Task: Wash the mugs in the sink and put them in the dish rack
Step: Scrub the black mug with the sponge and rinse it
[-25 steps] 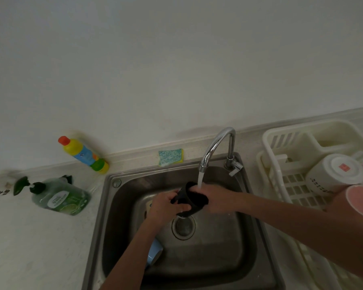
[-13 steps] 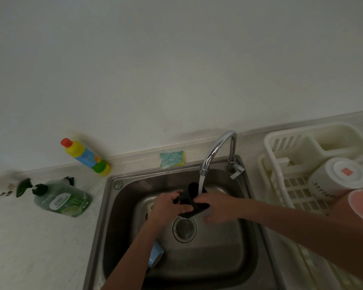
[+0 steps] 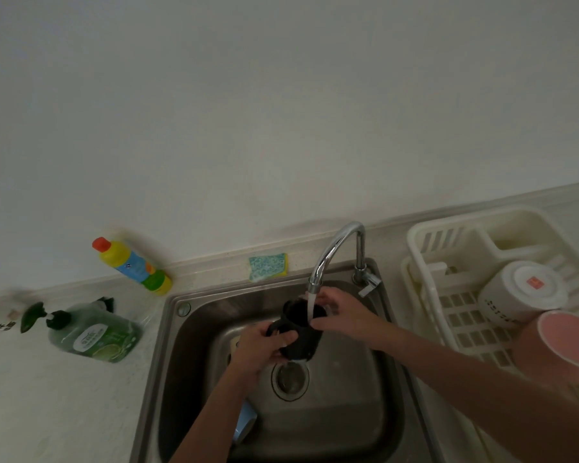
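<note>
Black mug [image 3: 300, 329], mouth now tilted up under the running tap [image 3: 335, 252], takes the stream inside over the sink [image 3: 315, 429] (a second earlier it lay more sideways), suggesting rinsing is under way. Left hand [image 3: 264, 344] grips its handle side with curled fingers; right hand [image 3: 343, 315] pinches the rim. White mug [image 3: 518, 295] and pink mug [image 3: 562, 345] sit upturned in the dish rack [image 3: 425, 238], a blue one [image 3: 244, 426] waits below

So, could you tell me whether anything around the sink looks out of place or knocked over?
Yes: the green soap bottle lies on its side on the counter left of the sink, pump pointing left. The yellow bottle leans tilted against the wall. No spill is visible.
</note>
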### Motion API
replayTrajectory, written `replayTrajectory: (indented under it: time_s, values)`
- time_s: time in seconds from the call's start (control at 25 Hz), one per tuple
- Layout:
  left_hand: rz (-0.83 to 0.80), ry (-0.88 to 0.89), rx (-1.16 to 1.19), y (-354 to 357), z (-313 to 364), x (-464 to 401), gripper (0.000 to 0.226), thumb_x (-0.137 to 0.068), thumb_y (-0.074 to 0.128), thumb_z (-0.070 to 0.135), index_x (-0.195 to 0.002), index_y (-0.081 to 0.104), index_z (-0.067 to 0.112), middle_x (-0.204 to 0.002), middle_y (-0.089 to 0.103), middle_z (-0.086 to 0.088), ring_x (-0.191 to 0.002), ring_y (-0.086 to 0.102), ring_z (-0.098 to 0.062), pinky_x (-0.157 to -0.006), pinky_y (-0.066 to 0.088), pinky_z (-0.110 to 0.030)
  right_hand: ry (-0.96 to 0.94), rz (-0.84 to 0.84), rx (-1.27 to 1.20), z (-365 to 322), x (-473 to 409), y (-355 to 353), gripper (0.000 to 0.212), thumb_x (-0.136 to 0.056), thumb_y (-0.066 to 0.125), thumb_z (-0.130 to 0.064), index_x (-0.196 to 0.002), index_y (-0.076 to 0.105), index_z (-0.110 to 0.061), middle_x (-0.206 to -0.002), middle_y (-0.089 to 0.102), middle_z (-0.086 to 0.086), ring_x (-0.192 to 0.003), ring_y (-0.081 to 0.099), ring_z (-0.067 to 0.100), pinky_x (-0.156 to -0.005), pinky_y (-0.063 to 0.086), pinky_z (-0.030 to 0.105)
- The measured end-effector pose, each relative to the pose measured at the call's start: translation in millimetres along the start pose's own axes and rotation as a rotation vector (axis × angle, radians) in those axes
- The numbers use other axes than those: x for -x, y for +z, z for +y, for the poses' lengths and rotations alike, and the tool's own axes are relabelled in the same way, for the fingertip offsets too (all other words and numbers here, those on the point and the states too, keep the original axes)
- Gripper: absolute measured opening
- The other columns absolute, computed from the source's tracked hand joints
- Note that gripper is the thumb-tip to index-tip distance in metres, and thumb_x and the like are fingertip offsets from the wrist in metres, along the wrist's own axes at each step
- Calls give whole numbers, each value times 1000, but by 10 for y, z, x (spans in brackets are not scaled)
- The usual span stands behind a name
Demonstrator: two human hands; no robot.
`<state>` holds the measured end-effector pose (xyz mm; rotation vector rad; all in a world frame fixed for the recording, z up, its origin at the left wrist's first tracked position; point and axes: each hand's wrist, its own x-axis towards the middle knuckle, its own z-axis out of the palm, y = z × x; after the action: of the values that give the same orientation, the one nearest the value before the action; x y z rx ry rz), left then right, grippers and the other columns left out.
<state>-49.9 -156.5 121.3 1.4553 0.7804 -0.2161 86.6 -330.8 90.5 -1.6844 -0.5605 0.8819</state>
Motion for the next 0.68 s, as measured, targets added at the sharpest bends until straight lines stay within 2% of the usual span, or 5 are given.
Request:
replayTrajectory:
  time_s: [0.08, 0.16, 0.4, 0.52, 0.68]
  values:
    - [-29, -41, 171, 66, -25, 31, 43, -79, 74, 10, -119, 62, 0, -110, 72, -21, -102, 70, -37, -89, 56, -51, 115, -69, -176, 48, 28, -1, 72, -67, 87, -23, -132, 54, -30, -129, 63, -4, -123, 58, 16, -104, 48, 42]
    - [-56, -61, 294, 140, -45, 51, 46, -80, 72, 14, -123, 60, -1, -115, 69, -25, -107, 67, -41, -88, 56, -53, 177, -150, -191, 85, 74, 19, 79, -63, 91, -29, -132, 54, -34, -127, 66, -5, -121, 60, 19, -104, 47, 47]
    - [-107, -86, 520, 282, -196, 111, 51, -83, 74, 27, -126, 61, 2, -121, 64, -28, -107, 65, -44, -78, 59, -47, 181, -106, -161, 51, 187, 77, 80, -57, 94, -25, -128, 57, -31, -118, 71, -4, -110, 67, 16, -97, 55, 43]
    - [-95, -126, 385, 241, -256, 140, 46, -90, 62, 33, -126, 59, 5, -123, 66, -23, -106, 67, -40, -79, 58, -46, 158, -39, -59, 51, 172, 94, 81, -52, 96, -35, -123, 57, -33, -115, 71, -9, -106, 68, 11, -94, 56, 39]
    - [65, -3, -147, 127, -116, 129, 43, -87, 72, 37, -122, 58, 16, -114, 70, -4, -103, 68, -22, -92, 56, -41, 78, 73, 255, -47, 134, 117, 83, -44, 92, -52, -116, 53, -39, -109, 65, -17, -99, 63, 2, -86, 56, 25]
